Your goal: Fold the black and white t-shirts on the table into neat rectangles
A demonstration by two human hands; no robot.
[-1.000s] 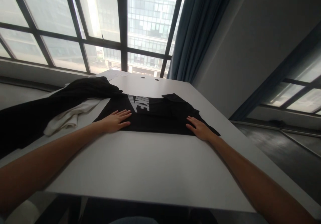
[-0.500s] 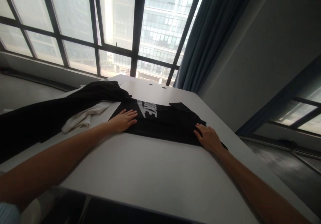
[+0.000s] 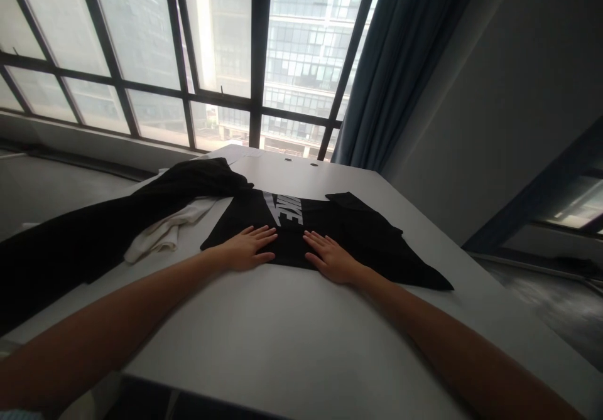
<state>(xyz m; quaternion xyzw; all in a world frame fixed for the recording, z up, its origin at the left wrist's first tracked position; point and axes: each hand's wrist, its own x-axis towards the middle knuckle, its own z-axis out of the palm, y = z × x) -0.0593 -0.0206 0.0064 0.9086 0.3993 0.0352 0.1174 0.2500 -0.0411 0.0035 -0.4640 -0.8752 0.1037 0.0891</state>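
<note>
A black garment [image 3: 372,238] with white NIKE lettering [image 3: 288,209] lies spread on the white table [image 3: 273,332]. My left hand [image 3: 247,248] rests flat on its near left part, fingers stretched out. To the right of it, my right hand [image 3: 330,257] lies on the garment near its front edge, also with fingers extended. A gap separates the two hands, and neither is gripping the cloth. The garment's lower right corner reaches out beyond my right forearm.
At the left, a large black cloth [image 3: 108,219] drapes across the table beside a folded cream cloth [image 3: 164,231]. Two dark round inserts sit near the table's far end. Behind are windows [image 3: 221,31] and a blue curtain [image 3: 400,62].
My right hand has moved left across the garment, closer to my left hand. My left hand has shifted slightly right and nearer to me. The garment's right corner is now uncovered.
</note>
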